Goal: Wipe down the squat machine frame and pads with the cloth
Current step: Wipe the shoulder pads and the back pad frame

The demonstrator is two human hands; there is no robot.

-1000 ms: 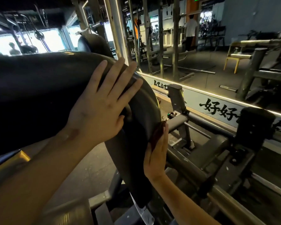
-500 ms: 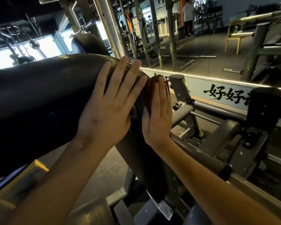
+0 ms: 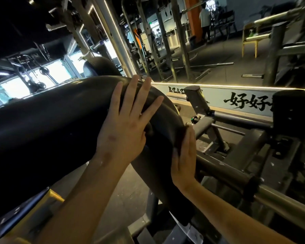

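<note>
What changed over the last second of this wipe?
The right hand, pressing the cloth flat against the end of the pad, slid up beside the left hand half a second ago and has now slid back down the edge. Nothing was taken hold of or let go. The left hand stayed flat on top of the pad, fingers spread.

The left hand (image 3: 125, 131) lies flat on the black pad (image 3: 51, 120) near its right end, fingers straight and spread. The right hand (image 3: 184, 159) – fingers straight, close together – presses a dark cloth (image 3: 180, 138) against the pad's right edge. Just beside it runs the grey steel frame (image 3: 236, 166).
</note>
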